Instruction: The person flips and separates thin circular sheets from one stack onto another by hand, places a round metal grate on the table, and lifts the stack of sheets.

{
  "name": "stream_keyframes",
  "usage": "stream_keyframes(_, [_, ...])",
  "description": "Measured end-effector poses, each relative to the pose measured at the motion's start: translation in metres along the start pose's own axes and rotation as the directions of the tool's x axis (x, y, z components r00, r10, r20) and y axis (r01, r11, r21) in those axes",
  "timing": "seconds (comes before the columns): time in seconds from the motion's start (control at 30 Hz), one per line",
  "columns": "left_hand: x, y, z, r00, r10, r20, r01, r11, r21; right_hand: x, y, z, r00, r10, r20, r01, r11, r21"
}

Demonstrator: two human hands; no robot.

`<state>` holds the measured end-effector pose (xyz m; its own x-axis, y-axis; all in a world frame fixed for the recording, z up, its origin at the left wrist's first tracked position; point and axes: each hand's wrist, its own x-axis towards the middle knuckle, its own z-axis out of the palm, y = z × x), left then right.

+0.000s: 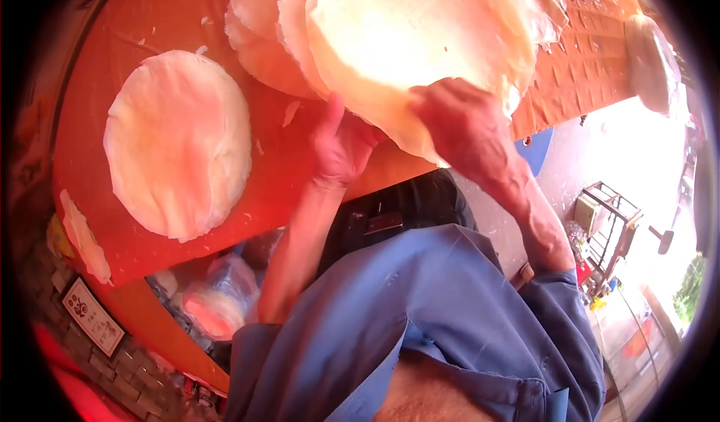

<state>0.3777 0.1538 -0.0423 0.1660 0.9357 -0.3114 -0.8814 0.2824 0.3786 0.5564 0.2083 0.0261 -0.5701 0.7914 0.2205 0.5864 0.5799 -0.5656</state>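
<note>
Roundish sheet (420,40) tapers toward the table's (281,167) near edge. Left hand (341,148) spread, thumb raised; right hand (465,118) curled over it, grip unclear.

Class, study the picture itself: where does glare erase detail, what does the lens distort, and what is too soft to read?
Head view: glare bleaches the middle of the large pale sheet and the floor at right; head view: the orange table's left edge bows, with dark corners around; head view: small lettering on the framed sign is too soft to read.
</note>
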Motion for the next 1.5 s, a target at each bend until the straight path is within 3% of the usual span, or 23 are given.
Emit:
stream_keyframes(0.1, [0.002,0.003,0.005,1.0,0.015,-0.024,-0.014,0.998,0.056,-0.018,-0.009,0.009,0.997,-0.029,0.07,0.025,0.998,0.062])
stream_keyframes(0.17, [0.002,0.002,0.008,0.998,0.023,-0.052,-0.02,0.998,0.059,-0.031,-0.002,0.012,0.999,0.027,0.022,-0.028,0.999,0.02])
stream_keyframes(0.27, [0.003,0.001,0.005,0.999,0.004,-0.037,0.002,0.986,0.165,-0.037,0.017,0.005,0.989,0.148,0.026,-0.15,0.972,0.182])
stream_keyframes(0.4, [0.007,0.002,-0.001,0.994,0.037,-0.105,-0.011,0.971,0.238,-0.03,0.003,0.025,0.994,0.095,-0.059,-0.097,0.995,-0.032])
stream_keyframes(0.5, [0.005,0.003,-0.013,0.983,0.083,-0.164,-0.034,0.959,0.28,-0.027,0.029,0.023,0.969,0.108,0.221,-0.035,0.95,-0.31])
stream_keyframes(0.53, [0.004,0.004,-0.017,0.978,0.101,-0.18,-0.045,0.956,0.291,-0.013,0.031,-0.005,0.958,0.226,0.177,-0.144,0.911,-0.385])
stream_keyframes(0.57, [0.002,0.004,-0.023,0.974,0.09,-0.21,-0.031,0.962,0.272,-0.001,0.041,-0.035,0.986,0.164,-0.008,-0.158,0.94,-0.301])
stream_keyframes(0.6, [0.002,0.005,-0.03,0.969,0.076,-0.234,-0.015,0.968,0.251,0.012,0.046,-0.069,0.965,0.229,-0.126,-0.261,0.863,-0.433])
stream_keyframes(0.67, [0.0,0.004,-0.031,0.933,0.109,-0.344,-0.018,0.966,0.257,0.014,0.08,-0.131,0.967,0.099,-0.236,-0.201,0.863,-0.463])
stream_keyframes(0.7, [-0.007,0.008,-0.032,0.883,0.239,-0.404,-0.037,0.894,0.446,0.015,0.097,-0.163,0.957,0.033,-0.289,-0.175,0.858,-0.483])
stream_keyframes(0.77, [-0.018,0.022,-0.036,0.748,0.511,-0.423,-0.009,0.645,0.764,0.019,0.082,-0.17,0.955,0.034,-0.295,-0.119,0.954,-0.275])
stream_keyframes(0.87, [-0.018,0.041,-0.016,0.753,0.582,-0.308,-0.021,0.488,0.873,0.027,0.05,-0.162,0.955,0.037,-0.293,-0.018,0.998,0.066])
stream_keyframes(0.93, [-0.001,0.037,-0.001,0.862,0.393,-0.321,0.003,0.628,0.778,0.043,0.036,-0.13,0.983,0.091,-0.161,-0.11,0.987,-0.114])
stream_keyframes(1.0, [0.022,0.027,0.001,0.922,0.215,-0.321,0.04,0.773,0.633,0.059,0.05,-0.064,0.992,0.129,-0.005,-0.119,0.904,-0.411])
stream_keyframes(1.03, [0.036,0.021,-0.006,0.938,0.14,-0.317,0.056,0.843,0.536,0.057,0.066,-0.038,0.985,0.166,0.054,-0.122,0.877,-0.465])
stream_keyframes(1.07, [0.044,0.017,-0.008,0.951,0.063,-0.304,0.079,0.899,0.432,0.052,0.083,-0.023,0.964,0.243,0.11,-0.187,0.909,-0.373])
stream_keyframes(1.1, [0.049,0.016,-0.004,0.953,0.071,-0.294,0.064,0.902,0.427,0.053,0.09,-0.021,0.978,0.152,0.142,-0.087,0.92,-0.382])
stream_keyframes(1.17, [0.055,0.014,0.003,0.955,0.082,-0.284,0.044,0.91,0.412,0.056,0.104,-0.032,0.971,0.222,0.089,-0.154,0.865,-0.478])
stream_keyframes(1.23, [0.056,0.01,0.003,0.946,0.111,-0.306,0.017,0.922,0.388,0.07,0.102,-0.066,0.999,0.033,-0.027,-0.043,0.817,-0.576])
stream_keyframes(1.3, [0.06,0.007,0.006,0.945,0.138,-0.296,-0.025,0.934,0.356,0.076,0.069,-0.08,0.964,-0.082,-0.253,-0.071,0.838,-0.542])
stream_keyframes(1.37, [0.063,0.004,0.007,0.949,0.166,-0.268,-0.078,0.947,0.312,0.063,0.081,-0.047,0.988,-0.08,-0.134,-0.001,0.856,-0.517])
stream_keyframes(1.43, [0.066,0.004,0.008,0.95,0.174,-0.259,-0.099,0.956,0.278,0.046,0.098,0.005,0.978,0.157,0.141,-0.063,0.856,-0.513])
stream_keyframes(1.5, [0.071,0.005,0.005,0.948,0.186,-0.258,-0.112,0.954,0.278,0.034,0.098,0.017,0.981,0.185,0.054,-0.164,0.951,-0.262])
